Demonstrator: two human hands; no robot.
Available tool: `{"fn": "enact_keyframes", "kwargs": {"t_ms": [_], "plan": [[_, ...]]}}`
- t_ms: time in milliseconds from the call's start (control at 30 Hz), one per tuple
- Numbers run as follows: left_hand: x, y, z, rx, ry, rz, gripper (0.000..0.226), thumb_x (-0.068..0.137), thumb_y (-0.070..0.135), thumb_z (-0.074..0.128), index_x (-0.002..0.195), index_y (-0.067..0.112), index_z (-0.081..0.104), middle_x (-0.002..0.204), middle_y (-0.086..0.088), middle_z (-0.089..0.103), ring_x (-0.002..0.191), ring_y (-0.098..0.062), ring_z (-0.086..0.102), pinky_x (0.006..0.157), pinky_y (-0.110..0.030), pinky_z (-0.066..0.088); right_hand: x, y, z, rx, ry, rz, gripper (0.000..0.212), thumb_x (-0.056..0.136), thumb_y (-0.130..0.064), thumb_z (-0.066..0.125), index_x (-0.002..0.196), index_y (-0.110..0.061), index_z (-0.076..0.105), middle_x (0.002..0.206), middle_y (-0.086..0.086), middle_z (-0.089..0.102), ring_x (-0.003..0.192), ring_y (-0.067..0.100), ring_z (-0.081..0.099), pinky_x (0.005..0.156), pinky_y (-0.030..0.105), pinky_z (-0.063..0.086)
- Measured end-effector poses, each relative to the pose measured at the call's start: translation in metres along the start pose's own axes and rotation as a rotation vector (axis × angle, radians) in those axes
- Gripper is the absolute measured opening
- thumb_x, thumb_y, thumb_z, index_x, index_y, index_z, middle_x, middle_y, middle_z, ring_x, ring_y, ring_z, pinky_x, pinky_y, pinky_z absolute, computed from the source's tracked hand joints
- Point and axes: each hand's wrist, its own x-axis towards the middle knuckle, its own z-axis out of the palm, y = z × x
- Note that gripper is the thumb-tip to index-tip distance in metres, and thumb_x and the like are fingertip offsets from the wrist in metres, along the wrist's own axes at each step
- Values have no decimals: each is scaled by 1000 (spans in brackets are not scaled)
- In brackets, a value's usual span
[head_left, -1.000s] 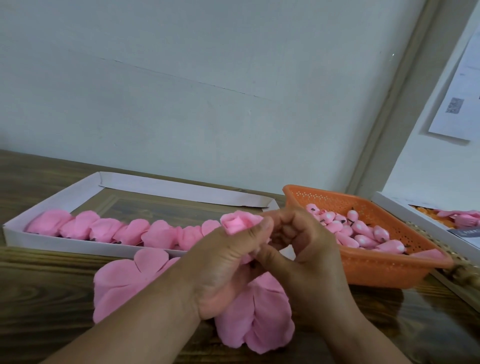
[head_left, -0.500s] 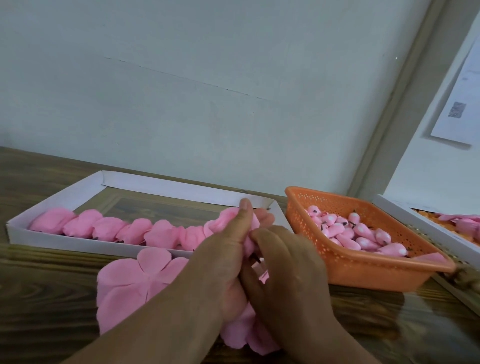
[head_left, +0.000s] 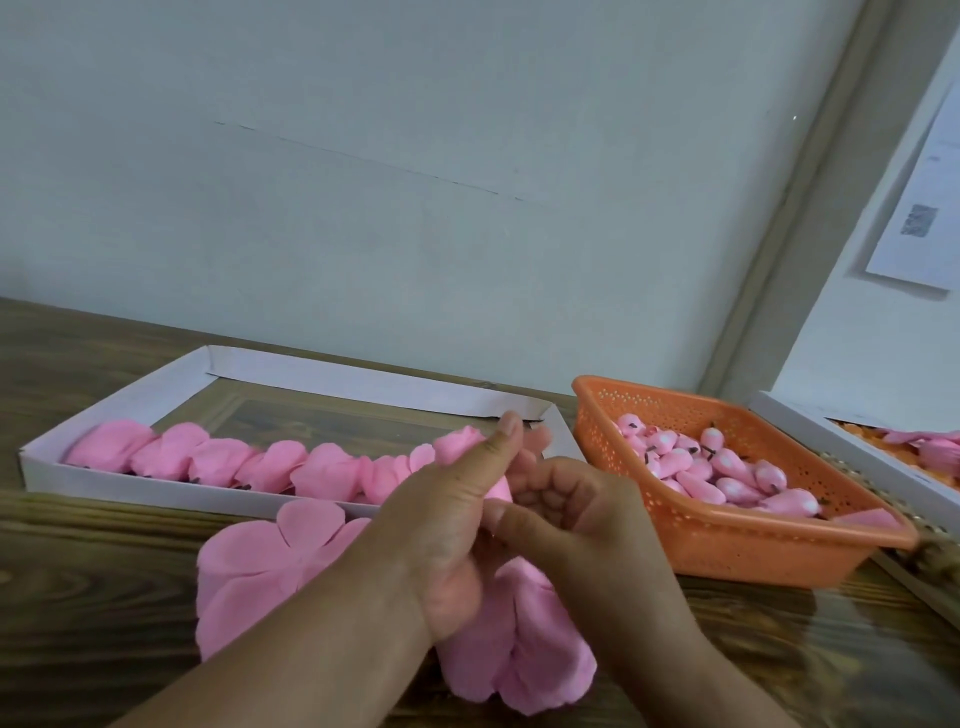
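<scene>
Bud stands near-upright between hands, tip leaning away. Left hand grips its side, thumb along axis; right hand pinches base. Box just beyond, left nearer

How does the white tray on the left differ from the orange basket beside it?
The white tray is shallow with solid, card-like walls; the orange basket is deeper, with perforated walls. The tray holds pink flowers in one row along its near wall; the basket holds a loose heap of smaller pink buds with dark tips. Both stand on the wooden table and hold pink pieces.
</scene>
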Motion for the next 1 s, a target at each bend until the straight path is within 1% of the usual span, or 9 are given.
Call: {"fn": "enact_keyframes", "kwargs": {"t_ms": [100, 167, 233, 333, 467, 600, 700, 800, 1000], "plan": [[2, -5, 4, -35, 89, 62, 30, 66, 33, 64, 44, 14, 66, 83, -3, 75, 63, -16, 66, 81, -37, 52, -4, 4, 10, -467, 188, -209, 17, 65, -23, 71, 70, -34, 59, 60, -11, 62, 56, 2, 56, 52, 8, 38], [0, -6, 6, -37, 109, 88, 28, 65, 35, 65, 49, 12, 70, 77, -4, 71, 59, -15, 63, 71, -32, 51, -5, 2, 13, -529, 250, -229, 13, 64, -32, 67, 67, -37, 55, 55, -15, 54, 55, 3, 52, 50, 11, 37], [-2, -3, 6, -21, 60, 97, 25, 65, 34, 66, 49, 15, 71, 73, -4, 71, 56, -14, 65, 66, -31, 55, -5, 1, 11, -393, 219, -219, 22, 69, -21, 73, 62, -34, 56, 52, -17, 52, 49, 1, 48, 47, 9, 34], [-7, 3, 5, 40, -70, 104, 20, 59, 34, 69, 46, 18, 65, 90, -5, 75, 71, -18, 72, 70, -34, 59, -2, -5, 2, -96, 89, -106, 28, 75, 2, 73, 58, -17, 62, 52, -6, 56, 47, -1, 46, 47, 10, 38], [-8, 3, 6, 165, -117, 97, 27, 56, 40, 69, 52, 15, 58, 103, -7, 74, 84, -18, 70, 86, -38, 52, -1, -3, -8, 137, -23, 69, 9, 70, -16, 72, 62, -15, 68, 58, 3, 62, 55, 9, 56, 53, 18, 45], [-1, 8, 12, 329, -65, 91, 39, 77, 42, 63, 57, 10, 54, 97, -11, 74, 80, -25, 69, 75, -40, 51, 4, -2, -18, 99, -49, 164, 39, 66, -25, 82, 71, 7, 62, 67, 6, 58, 54, 10, 48, 50, 18, 40], [25, 26, 13, 512, 111, 140, 44, 93, 32, 53, 53, 15, 55, 87, -5, 76, 91, -24, 65, 84, -39, 45, 13, -1, -40, -114, 200, 119, 25, 66, -27, 80, 80, -10, 69, 75, 5, 69, 60, 10, 59, 54, 20, 46], [50, 43, 9, 711, 249, 233, 40, 93, 27, 51, 55, 15, 53, 73, 0, 73, 81, -18, 63, 75, -30, 41, 19, 3, -68, -313, 539, 17, 16, 73, -25, 77, 82, -17, 66, 69, -2, 65, 57, 1, 55, 56, 21, 46], [84, 37, 0, 1179, 230, 149, 44, 97, 34, 44, 60, 12, 54, 61, -3, 51, 63, -16, 46, 59, -25, 33, 21, 12, -97, -778, 729, -113, 25, 80, -30, 66, 101, -16, 62, 79, -4, 55, 69, 15, 50, 62, 30, 39]]}}
